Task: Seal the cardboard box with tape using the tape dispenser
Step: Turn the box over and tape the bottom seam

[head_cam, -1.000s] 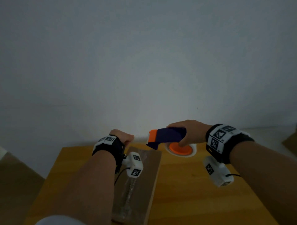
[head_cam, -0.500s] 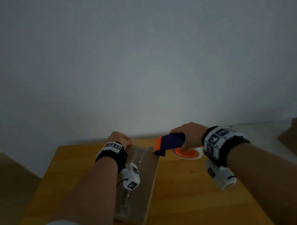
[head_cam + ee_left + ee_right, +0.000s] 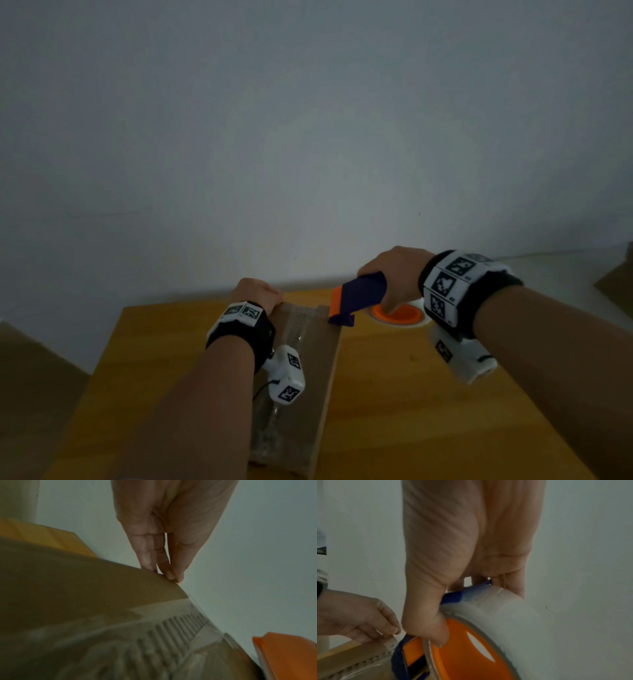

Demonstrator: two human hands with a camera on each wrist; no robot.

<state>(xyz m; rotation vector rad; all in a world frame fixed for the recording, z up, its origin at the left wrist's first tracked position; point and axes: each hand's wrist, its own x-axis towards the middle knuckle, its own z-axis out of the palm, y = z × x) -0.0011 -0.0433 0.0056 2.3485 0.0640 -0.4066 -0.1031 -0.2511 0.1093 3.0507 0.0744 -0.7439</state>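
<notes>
Cardboard box [image 3: 318,359] far edge pinched by left hand [image 3: 257,294]; right hand [image 3: 394,274] grips tape dispenser [image 3: 356,296] touching it

Both hands [image 3: 258,294] [image 3: 394,274] curled, gripping

Head: above, facing 12 o'clock, down over table [image 3: 411,394].
Wrists: close along hands; all share the box's [image 3: 318,359] far edge.

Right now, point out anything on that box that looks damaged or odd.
On the cardboard box, the top layer looks torn away along the taped middle, baring ribbed corrugation under clear tape near the far edge. Nothing else stands out.
</notes>
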